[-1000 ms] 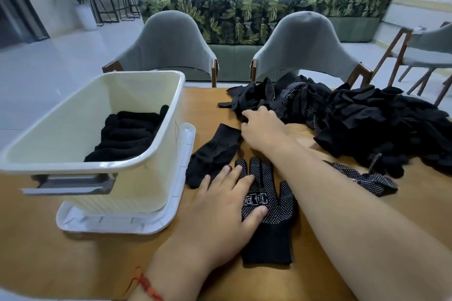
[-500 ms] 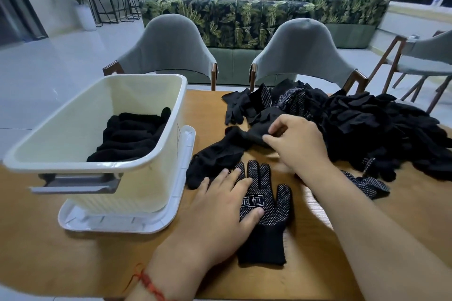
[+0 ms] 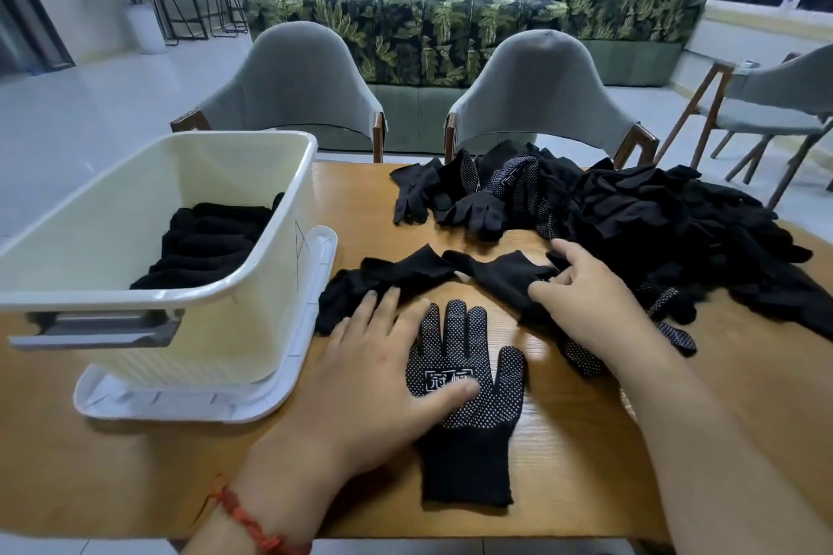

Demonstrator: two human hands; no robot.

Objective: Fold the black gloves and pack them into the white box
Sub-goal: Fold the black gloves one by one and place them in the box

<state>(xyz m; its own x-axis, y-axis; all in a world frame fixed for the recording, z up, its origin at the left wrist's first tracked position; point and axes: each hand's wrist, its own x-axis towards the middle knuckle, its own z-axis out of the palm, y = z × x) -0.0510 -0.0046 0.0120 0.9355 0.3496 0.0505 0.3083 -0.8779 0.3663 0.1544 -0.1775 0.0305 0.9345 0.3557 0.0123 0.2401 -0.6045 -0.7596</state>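
A black dotted glove (image 3: 469, 410) lies flat, palm up, on the wooden table (image 3: 586, 487). My left hand (image 3: 383, 379) rests flat on its left side, fingers straight. My right hand (image 3: 586, 306) pinches a plain black glove (image 3: 500, 275) pulled out of the pile. Another plain black glove (image 3: 383, 284) lies to its left, under my left fingertips. The white box (image 3: 252, 284) stands at the left on its lid (image 3: 315, 284), with folded black gloves (image 3: 207, 239) inside. A big pile of black gloves (image 3: 653, 230) covers the right of the table.
Two grey chairs (image 3: 297, 86) (image 3: 541, 90) stand behind the table's far edge, a third (image 3: 766, 104) at the right. A leafy sofa (image 3: 450, 41) and two seated people are farther back.
My right hand has drawn a plain black glove from the pile toward me and to the right. My left hand has stayed flat on the dotted glove.
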